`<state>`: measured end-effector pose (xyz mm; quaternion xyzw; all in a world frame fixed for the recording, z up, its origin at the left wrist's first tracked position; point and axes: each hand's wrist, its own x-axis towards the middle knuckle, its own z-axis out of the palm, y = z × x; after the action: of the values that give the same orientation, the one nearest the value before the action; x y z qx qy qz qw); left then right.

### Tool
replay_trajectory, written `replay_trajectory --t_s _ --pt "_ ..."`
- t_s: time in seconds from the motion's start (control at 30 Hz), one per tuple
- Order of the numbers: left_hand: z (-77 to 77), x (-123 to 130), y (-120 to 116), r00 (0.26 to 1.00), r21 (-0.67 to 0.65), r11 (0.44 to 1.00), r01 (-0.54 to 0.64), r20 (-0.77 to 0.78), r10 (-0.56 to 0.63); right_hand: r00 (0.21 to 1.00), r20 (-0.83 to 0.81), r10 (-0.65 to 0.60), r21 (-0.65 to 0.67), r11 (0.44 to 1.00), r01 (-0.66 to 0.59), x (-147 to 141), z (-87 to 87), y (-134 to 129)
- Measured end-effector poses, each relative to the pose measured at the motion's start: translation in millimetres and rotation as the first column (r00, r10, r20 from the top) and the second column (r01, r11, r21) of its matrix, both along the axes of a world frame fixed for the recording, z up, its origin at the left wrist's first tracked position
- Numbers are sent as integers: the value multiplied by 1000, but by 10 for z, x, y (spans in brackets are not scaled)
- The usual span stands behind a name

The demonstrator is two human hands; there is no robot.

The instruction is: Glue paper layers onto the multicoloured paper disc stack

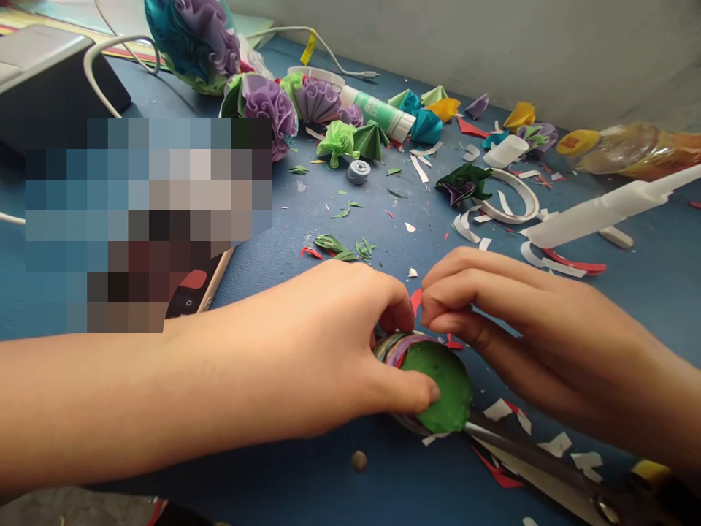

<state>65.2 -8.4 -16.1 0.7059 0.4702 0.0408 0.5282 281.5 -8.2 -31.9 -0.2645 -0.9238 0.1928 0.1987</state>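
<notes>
My left hand (350,343) is closed around a short round piece (454,383) with a flat green face and coloured bands on its side. The thumb presses on the green face; the other fingers curl over the top edge. Just above that piece, my right hand (509,314) has thumb and fingertips pinched together. A bit of red paper (416,301) shows at these fingertips, but whether they grip it I cannot tell. Scissors (529,456) lie below my right hand, their blade tips close to the green face. White and red paper scraps (557,444) surround them.
Folded paper flowers (268,113), a glue stick (383,109), a tape ring (529,191) and a white nozzled bottle (596,212) lie on the blue table. A drink bottle (635,146) rests at the right. A phone (219,281), partly pixelated, is beyond my left forearm.
</notes>
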Motion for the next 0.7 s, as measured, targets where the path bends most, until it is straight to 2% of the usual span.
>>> replay_trajectory --t_s 0.2,0.33,0.4,0.47,0.57,0.63,0.7 --pt "4 9 -2 1000 -23 1000 -12 -8 12 998 -2 66 -70 995 -66 46 -28 13" --pt "5 11 8 1000 -4 1000 -1 -22 1 992 105 65 39 997 -70 -14 -4 -6" --pt "9 9 13 1000 4 1000 12 -28 -12 994 108 31 85 996 -40 -31 1 -13" --pt "13 7 13 999 3 1000 19 -32 -18 998 29 -51 72 996 49 -28 -3 -17" --pt "16 -3 3 999 5 1000 23 -33 -22 965 -154 -211 -54 977 205 -1 -8 -21" --pt "18 -21 -1 998 29 998 55 -25 -55 942 -230 -244 -135 967 217 14 -2 -23" --pt "25 -52 6 996 84 993 85 -26 -84 943 -251 -217 -156 971 182 16 13 -21"
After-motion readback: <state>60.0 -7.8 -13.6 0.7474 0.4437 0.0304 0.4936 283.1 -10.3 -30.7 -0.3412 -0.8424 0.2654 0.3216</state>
